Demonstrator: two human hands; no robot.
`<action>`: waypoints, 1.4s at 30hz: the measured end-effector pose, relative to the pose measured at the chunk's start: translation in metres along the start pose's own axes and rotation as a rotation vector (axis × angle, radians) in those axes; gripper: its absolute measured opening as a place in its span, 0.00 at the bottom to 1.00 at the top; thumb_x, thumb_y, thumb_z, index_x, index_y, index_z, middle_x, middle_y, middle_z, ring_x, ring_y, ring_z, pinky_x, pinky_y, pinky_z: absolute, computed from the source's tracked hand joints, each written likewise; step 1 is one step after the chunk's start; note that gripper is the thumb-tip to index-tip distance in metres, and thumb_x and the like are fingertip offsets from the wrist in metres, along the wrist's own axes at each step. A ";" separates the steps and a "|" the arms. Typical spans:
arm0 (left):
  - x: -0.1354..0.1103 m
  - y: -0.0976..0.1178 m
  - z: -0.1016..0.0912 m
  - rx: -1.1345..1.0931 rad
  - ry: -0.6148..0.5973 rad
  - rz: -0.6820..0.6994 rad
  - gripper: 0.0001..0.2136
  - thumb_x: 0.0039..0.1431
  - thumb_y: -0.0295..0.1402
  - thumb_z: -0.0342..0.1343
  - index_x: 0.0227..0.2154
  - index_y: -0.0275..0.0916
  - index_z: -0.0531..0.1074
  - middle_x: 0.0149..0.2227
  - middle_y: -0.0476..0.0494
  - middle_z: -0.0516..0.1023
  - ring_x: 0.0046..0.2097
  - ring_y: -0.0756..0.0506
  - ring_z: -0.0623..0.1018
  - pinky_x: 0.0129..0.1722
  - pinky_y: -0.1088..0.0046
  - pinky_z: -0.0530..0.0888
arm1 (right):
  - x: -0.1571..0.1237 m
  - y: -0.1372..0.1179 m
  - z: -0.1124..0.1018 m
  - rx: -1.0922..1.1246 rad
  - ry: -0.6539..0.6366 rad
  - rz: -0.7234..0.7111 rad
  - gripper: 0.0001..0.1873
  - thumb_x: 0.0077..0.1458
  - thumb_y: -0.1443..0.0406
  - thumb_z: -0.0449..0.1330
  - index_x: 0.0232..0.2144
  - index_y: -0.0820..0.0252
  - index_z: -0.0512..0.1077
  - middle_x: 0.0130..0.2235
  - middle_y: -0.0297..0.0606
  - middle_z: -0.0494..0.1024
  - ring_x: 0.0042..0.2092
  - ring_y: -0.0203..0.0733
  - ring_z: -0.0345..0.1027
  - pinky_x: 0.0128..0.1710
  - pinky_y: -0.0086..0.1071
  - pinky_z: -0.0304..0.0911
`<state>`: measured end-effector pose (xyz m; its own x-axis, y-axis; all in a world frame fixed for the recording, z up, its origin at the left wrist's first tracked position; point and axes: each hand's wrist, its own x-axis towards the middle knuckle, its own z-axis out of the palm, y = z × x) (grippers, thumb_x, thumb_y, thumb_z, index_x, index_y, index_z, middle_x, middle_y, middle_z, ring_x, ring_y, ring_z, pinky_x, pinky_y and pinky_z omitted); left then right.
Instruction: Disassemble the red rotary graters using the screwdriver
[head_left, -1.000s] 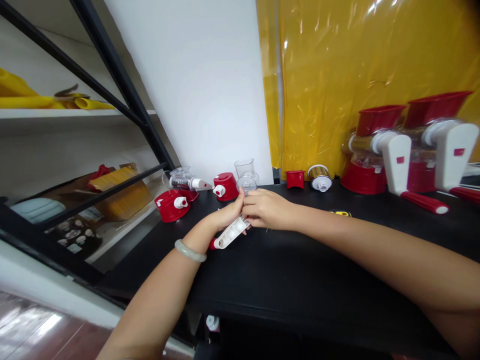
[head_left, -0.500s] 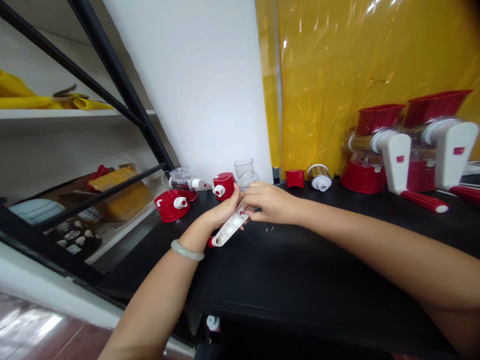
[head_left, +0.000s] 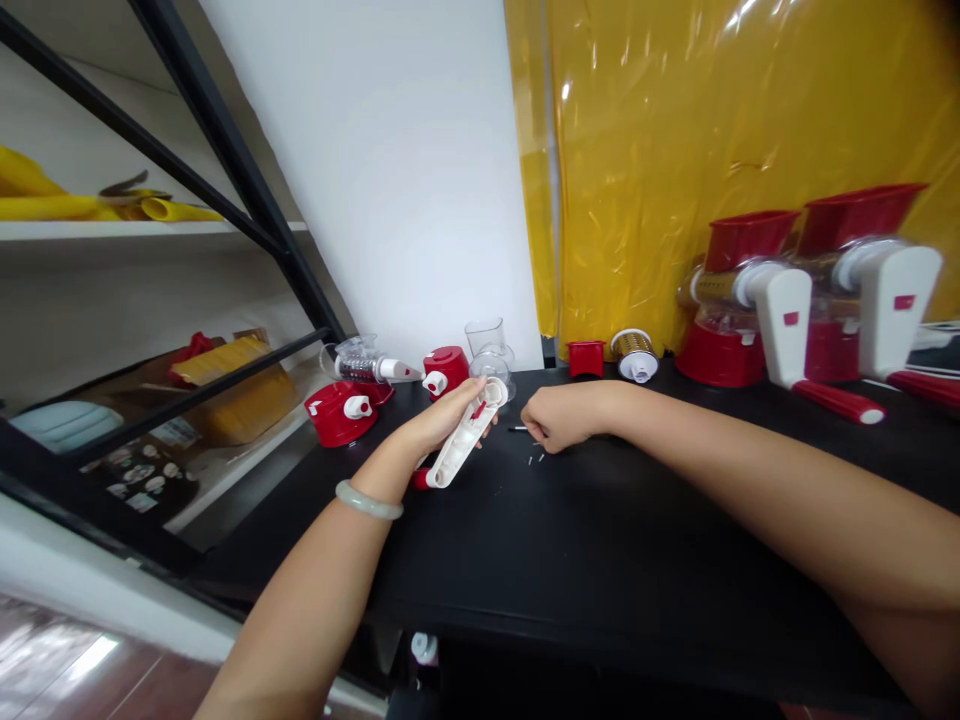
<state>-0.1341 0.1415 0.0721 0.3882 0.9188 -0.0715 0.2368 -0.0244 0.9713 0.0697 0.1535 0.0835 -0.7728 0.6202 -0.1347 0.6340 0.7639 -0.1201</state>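
My left hand (head_left: 448,418) grips a white crank handle (head_left: 461,447), its hollow ribbed inside turned up. A small red piece (head_left: 478,410) shows inside it, and its red grip (head_left: 421,479) sticks out at the lower end. My right hand (head_left: 559,415) is lowered to the black tabletop, fingers curled together; what they hold, if anything, is hidden. Just below those fingers lie small screw-like pieces (head_left: 536,459). A thin dark rod with a light stripe (head_left: 517,429) lies left of the right hand.
Behind my hands stand a clear plastic housing (head_left: 491,358), red bases (head_left: 341,412), a red hopper (head_left: 586,358) and a grater drum (head_left: 635,355). Assembled red-and-white rotary graters (head_left: 742,300) stand at the right. A black-framed shelf (head_left: 247,190) borders the left.
My right hand has left the crank handle and moved right, down to the tabletop by the small pieces. The handle's inside is now uncovered; my left hand still holds it.
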 end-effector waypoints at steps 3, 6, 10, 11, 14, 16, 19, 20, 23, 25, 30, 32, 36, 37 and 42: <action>0.000 -0.003 -0.003 -0.030 -0.027 0.016 0.20 0.50 0.38 0.60 0.43 0.39 0.61 0.28 0.50 0.73 0.25 0.50 0.73 0.23 0.75 0.69 | 0.004 0.002 0.004 0.020 -0.031 -0.010 0.06 0.42 0.74 0.61 0.25 0.60 0.74 0.25 0.31 0.73 0.26 0.35 0.62 0.25 0.28 0.54; 0.000 -0.004 -0.006 -0.033 -0.053 0.010 0.28 0.41 0.28 0.57 0.48 0.40 0.57 0.31 0.51 0.73 0.26 0.49 0.74 0.24 0.74 0.70 | 0.003 0.004 0.003 0.029 -0.016 -0.011 0.06 0.43 0.72 0.63 0.27 0.60 0.74 0.26 0.31 0.73 0.26 0.35 0.62 0.25 0.28 0.53; 0.001 -0.004 -0.007 -0.005 -0.079 -0.009 0.30 0.36 0.25 0.54 0.48 0.40 0.56 0.32 0.49 0.74 0.27 0.48 0.75 0.26 0.73 0.72 | -0.002 0.006 -0.008 0.036 0.111 -0.013 0.03 0.51 0.66 0.62 0.31 0.60 0.73 0.28 0.33 0.74 0.27 0.35 0.62 0.25 0.29 0.53; 0.001 -0.004 -0.007 0.011 -0.088 -0.014 0.30 0.36 0.25 0.54 0.47 0.40 0.56 0.32 0.49 0.75 0.28 0.48 0.75 0.27 0.72 0.72 | -0.004 0.006 -0.011 0.039 0.146 -0.012 0.04 0.53 0.65 0.61 0.32 0.60 0.73 0.29 0.34 0.74 0.27 0.35 0.62 0.26 0.29 0.53; 0.002 -0.004 -0.008 0.048 -0.112 -0.020 0.27 0.37 0.25 0.55 0.44 0.40 0.56 0.33 0.48 0.76 0.30 0.48 0.76 0.29 0.72 0.73 | -0.009 0.006 -0.018 0.044 0.252 -0.021 0.05 0.56 0.64 0.59 0.32 0.60 0.72 0.29 0.35 0.75 0.28 0.36 0.62 0.26 0.30 0.52; 0.002 -0.005 -0.008 0.059 -0.126 -0.017 0.25 0.38 0.25 0.54 0.43 0.40 0.56 0.35 0.47 0.76 0.31 0.48 0.77 0.30 0.72 0.73 | -0.010 0.006 -0.020 0.054 0.283 -0.044 0.03 0.54 0.65 0.60 0.31 0.59 0.71 0.28 0.34 0.74 0.28 0.35 0.62 0.26 0.29 0.52; 0.002 -0.006 -0.008 0.058 -0.148 -0.012 0.23 0.39 0.24 0.54 0.41 0.40 0.56 0.37 0.45 0.77 0.32 0.48 0.78 0.30 0.72 0.73 | -0.009 0.007 -0.018 0.063 0.216 -0.055 0.02 0.51 0.68 0.60 0.30 0.59 0.72 0.27 0.33 0.75 0.27 0.35 0.63 0.26 0.29 0.53; 0.002 -0.006 -0.009 0.057 -0.152 -0.012 0.23 0.39 0.24 0.54 0.41 0.40 0.56 0.37 0.45 0.77 0.32 0.48 0.78 0.30 0.72 0.73 | -0.008 0.007 -0.017 0.055 0.186 -0.053 0.03 0.51 0.69 0.59 0.30 0.59 0.73 0.27 0.33 0.75 0.27 0.35 0.63 0.26 0.28 0.53; 0.003 -0.006 -0.009 0.061 -0.143 -0.024 0.22 0.41 0.23 0.53 0.41 0.41 0.56 0.37 0.45 0.77 0.31 0.48 0.78 0.28 0.73 0.73 | -0.004 0.006 -0.011 0.023 0.135 -0.054 0.06 0.50 0.71 0.58 0.30 0.59 0.75 0.28 0.33 0.75 0.27 0.35 0.63 0.26 0.28 0.53; 0.003 -0.007 -0.009 0.078 -0.130 -0.030 0.22 0.42 0.23 0.53 0.42 0.41 0.56 0.37 0.45 0.77 0.30 0.48 0.78 0.27 0.74 0.73 | -0.001 0.004 -0.007 0.014 0.108 -0.061 0.07 0.50 0.73 0.58 0.29 0.60 0.76 0.29 0.35 0.76 0.27 0.35 0.63 0.27 0.28 0.53; 0.005 -0.010 -0.010 0.106 -0.134 -0.026 0.21 0.44 0.24 0.52 0.43 0.40 0.57 0.38 0.43 0.78 0.31 0.48 0.78 0.28 0.73 0.74 | 0.001 0.004 -0.004 -0.013 0.053 -0.047 0.09 0.50 0.72 0.58 0.31 0.61 0.79 0.30 0.37 0.79 0.27 0.35 0.64 0.26 0.28 0.52; 0.005 -0.010 -0.010 0.104 -0.144 -0.026 0.20 0.46 0.24 0.52 0.43 0.40 0.56 0.40 0.42 0.78 0.32 0.48 0.79 0.28 0.74 0.74 | 0.001 0.005 -0.006 -0.026 0.075 -0.034 0.09 0.53 0.69 0.58 0.32 0.62 0.79 0.31 0.40 0.79 0.27 0.36 0.64 0.27 0.29 0.52; 0.005 -0.008 -0.009 0.106 -0.167 -0.012 0.19 0.47 0.24 0.51 0.43 0.40 0.57 0.42 0.41 0.78 0.33 0.48 0.79 0.27 0.75 0.73 | -0.003 0.007 -0.012 -0.046 0.166 -0.016 0.13 0.58 0.64 0.54 0.35 0.63 0.78 0.32 0.43 0.79 0.28 0.39 0.65 0.27 0.30 0.52; 0.004 -0.007 -0.009 0.110 -0.171 -0.008 0.18 0.47 0.24 0.51 0.43 0.40 0.57 0.42 0.41 0.78 0.33 0.48 0.79 0.27 0.76 0.72 | -0.003 0.006 -0.013 -0.049 0.186 -0.013 0.14 0.59 0.63 0.53 0.35 0.63 0.78 0.32 0.43 0.79 0.28 0.39 0.65 0.27 0.30 0.52; 0.003 -0.006 -0.009 0.139 -0.145 0.001 0.18 0.47 0.25 0.51 0.43 0.41 0.61 0.43 0.42 0.74 0.37 0.46 0.79 0.23 0.78 0.72 | -0.005 0.001 -0.014 -0.051 0.230 -0.006 0.15 0.60 0.59 0.53 0.33 0.62 0.77 0.31 0.42 0.78 0.27 0.38 0.64 0.26 0.31 0.50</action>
<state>-0.1422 0.1481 0.0681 0.5108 0.8524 -0.1121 0.3533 -0.0892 0.9313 0.0738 0.1532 0.0979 -0.7665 0.6352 0.0944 0.6314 0.7723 -0.0695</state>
